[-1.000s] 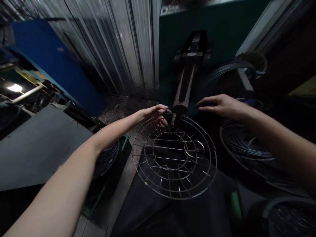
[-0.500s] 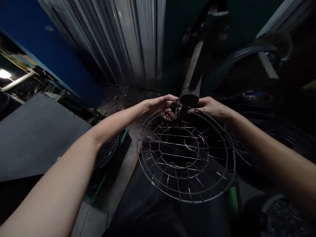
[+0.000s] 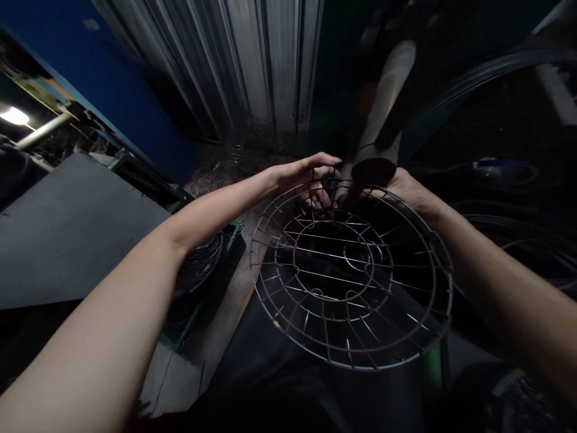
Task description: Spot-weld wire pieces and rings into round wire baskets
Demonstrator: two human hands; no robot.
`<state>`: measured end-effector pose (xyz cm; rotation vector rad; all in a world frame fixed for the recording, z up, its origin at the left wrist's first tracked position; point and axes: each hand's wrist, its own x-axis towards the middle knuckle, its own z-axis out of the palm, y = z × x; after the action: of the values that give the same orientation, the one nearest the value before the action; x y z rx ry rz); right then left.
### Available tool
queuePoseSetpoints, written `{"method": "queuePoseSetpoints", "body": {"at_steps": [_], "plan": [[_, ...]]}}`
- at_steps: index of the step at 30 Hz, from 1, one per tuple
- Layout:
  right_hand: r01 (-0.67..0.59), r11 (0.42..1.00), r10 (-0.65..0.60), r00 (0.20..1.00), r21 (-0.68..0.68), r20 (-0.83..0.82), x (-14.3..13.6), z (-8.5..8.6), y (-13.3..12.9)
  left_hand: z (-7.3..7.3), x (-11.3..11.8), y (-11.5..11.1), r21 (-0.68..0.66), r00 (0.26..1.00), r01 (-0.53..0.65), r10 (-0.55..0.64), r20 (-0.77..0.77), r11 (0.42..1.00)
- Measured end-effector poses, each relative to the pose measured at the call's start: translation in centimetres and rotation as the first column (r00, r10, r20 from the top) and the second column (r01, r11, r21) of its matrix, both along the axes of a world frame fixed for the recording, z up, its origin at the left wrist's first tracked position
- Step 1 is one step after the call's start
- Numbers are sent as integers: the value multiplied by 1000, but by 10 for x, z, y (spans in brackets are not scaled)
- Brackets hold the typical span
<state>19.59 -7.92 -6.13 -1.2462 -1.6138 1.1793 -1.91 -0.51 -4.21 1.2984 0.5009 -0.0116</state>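
Note:
A round wire basket (image 3: 333, 355), made of metal rings and crossing wires, is held level over my lap. My left hand (image 3: 315, 177) grips its far rim, with the thumb and fingers curled round the wires. On the other side of a metal cylinder, my right hand (image 3: 412, 191) holds the far right of the rim; its fingertips are partly hidden by the cylinder and in shadow. The machine's metal cylinder (image 3: 376, 171) comes down between my hands, its dark end just above the rim. Whether it touches the wire I cannot tell.
A grey panel (image 3: 76, 228) lies to the left, beside a green crate (image 3: 183, 331) holding coiled wire (image 3: 202, 258). Behind stand a corrugated metal sheet (image 3: 270, 66) and a blue panel (image 3: 135, 102). Wire bundles (image 3: 496, 69) hang at the right. A container of small metal pieces (image 3: 527, 397) stands low right.
The view has shifted, so the machine's cylinder appears further right. The basket has moved slightly right with both hands still at its far rim.

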Motion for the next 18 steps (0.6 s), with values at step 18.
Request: {"method": "queuePoseSetpoints", "body": {"at_steps": [18], "plan": [[15, 998, -23, 987, -54, -162, -4, -10, 7, -8, 3, 9, -197, 1000, -15, 12, -16, 980]]}}
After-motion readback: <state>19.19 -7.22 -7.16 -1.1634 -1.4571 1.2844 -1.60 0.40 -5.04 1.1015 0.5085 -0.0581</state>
